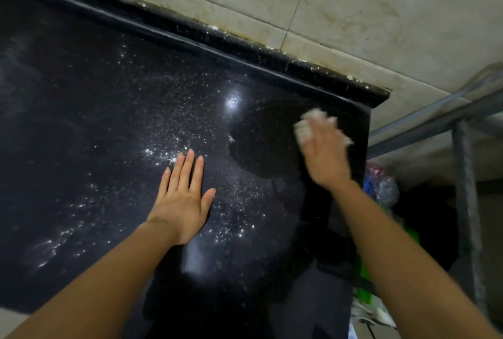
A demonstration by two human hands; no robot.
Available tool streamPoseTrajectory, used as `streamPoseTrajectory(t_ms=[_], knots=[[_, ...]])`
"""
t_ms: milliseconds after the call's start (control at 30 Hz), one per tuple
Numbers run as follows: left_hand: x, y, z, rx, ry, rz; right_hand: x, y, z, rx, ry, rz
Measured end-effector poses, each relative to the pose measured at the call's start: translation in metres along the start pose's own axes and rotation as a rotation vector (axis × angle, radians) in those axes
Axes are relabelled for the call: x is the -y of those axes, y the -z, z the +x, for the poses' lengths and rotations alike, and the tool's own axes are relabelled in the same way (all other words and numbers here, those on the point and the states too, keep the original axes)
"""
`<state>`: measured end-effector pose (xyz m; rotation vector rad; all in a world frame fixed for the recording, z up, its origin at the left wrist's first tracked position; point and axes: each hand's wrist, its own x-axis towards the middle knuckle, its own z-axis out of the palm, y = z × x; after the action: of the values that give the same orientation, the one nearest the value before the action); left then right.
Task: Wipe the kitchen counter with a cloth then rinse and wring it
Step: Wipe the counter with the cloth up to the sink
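Right hand [325,153] presses cloth [302,129] on counter [95,121]; left hand [182,200] flat.

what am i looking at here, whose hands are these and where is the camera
No machine here: these are a person's two bare hands, filmed by one camera worn on their head, looking down. The left hand lies flat, fingers straight, on a black counter dusted with white powder. The right hand, blurred, presses a pale cloth onto the counter near its far right corner, beside a darker patch free of powder. A tiled wall runs behind; a metal rack stands at right.
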<state>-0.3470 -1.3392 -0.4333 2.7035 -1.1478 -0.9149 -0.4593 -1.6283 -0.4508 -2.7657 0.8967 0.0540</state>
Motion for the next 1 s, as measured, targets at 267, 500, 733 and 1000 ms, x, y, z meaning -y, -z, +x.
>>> streamPoseTrajectory(t_ms=[267,500,733,1000], knots=[[0.005,-0.007,0.003,-0.039,-0.012,-0.004,-0.001,0.007,0.056,-0.063,-0.764,0.132],[0.007,-0.011,0.004,-0.035,-0.004,-0.005,0.133,-0.020,0.104,-0.006,-0.507,0.162],[0.007,-0.011,0.004,-0.030,0.006,0.012,0.175,-0.025,0.094,0.221,0.242,0.139],[0.003,-0.006,0.003,-0.003,0.023,0.032,0.052,0.000,0.057,0.149,0.031,0.052]])
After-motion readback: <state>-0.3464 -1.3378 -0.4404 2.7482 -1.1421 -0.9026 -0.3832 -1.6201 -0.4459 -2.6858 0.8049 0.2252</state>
